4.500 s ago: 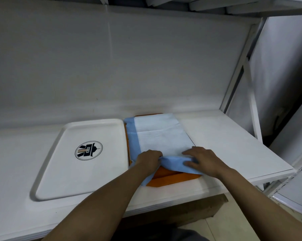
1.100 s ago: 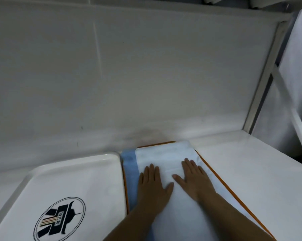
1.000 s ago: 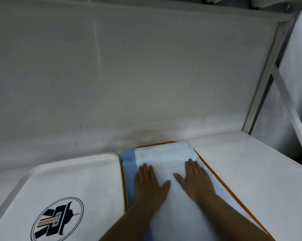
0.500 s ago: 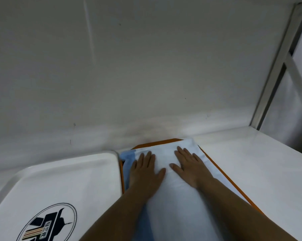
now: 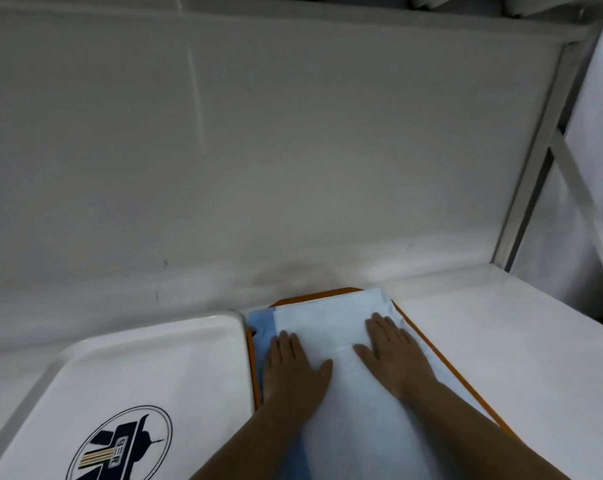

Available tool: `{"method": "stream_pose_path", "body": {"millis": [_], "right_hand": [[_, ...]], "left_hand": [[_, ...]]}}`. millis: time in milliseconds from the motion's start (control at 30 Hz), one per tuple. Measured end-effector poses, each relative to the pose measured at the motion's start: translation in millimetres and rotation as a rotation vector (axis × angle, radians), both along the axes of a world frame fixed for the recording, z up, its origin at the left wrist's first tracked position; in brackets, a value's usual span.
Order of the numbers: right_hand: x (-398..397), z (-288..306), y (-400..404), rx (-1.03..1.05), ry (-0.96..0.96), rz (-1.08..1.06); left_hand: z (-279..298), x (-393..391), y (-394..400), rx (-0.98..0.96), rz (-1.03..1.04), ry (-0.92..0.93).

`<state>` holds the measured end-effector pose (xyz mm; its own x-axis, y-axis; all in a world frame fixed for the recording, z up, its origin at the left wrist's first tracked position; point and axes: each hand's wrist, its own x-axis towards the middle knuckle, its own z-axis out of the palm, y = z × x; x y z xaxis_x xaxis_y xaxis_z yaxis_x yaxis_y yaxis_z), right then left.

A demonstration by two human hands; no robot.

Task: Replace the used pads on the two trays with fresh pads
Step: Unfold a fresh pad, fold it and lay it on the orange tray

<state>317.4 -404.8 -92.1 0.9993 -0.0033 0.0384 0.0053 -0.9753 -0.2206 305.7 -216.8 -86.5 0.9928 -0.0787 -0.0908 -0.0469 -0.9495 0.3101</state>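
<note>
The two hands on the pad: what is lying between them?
Only bare white pad lies between the left hand and the right hand, with a faint crease across it. The head view shows this.

Pad [image 5: 341, 341]: white sheet with a blue border strip along one long side, laid flat in the orange tray [image 5: 449, 368]; pressed under the flat fingers [image 5: 286, 344] of both hands, its far edge just beyond the fingertips.

White tray [image 5: 154, 358]: bare, round dark logo printed on it, set touching the orange tray, beside the left hand's [image 5: 293, 372] fingers.
</note>
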Motion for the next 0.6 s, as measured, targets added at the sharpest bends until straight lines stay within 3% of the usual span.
{"method": "stream_pose_path", "body": {"millis": [133,200,267,467,600], "right_hand": [[-45.4,6.3,-1.9,-0.005,0.087,0.052],[-77.9,14.3,-3.3,-0.044,0.179,0.102],[-105.0,22.5,-5.6,-0.062,0.248,0.117],[-161.2,47.3,-15.3,-0.037,0.373,0.110],[-183.5,55.3,-18.6,-0.056,0.413,0.064]], "left_hand": [[1.4,-46.8,-15.2,0.098,-0.225,-0.223],[7.9,-80.6,-19.6,0.086,-0.358,-0.054],[18.2,-110.8,-20.7,0.089,-0.365,0.154],[36.9,-174.0,-12.9,0.277,-0.327,0.154],[35.9,-191.8,1.5,0.238,-0.234,0.153]]}}
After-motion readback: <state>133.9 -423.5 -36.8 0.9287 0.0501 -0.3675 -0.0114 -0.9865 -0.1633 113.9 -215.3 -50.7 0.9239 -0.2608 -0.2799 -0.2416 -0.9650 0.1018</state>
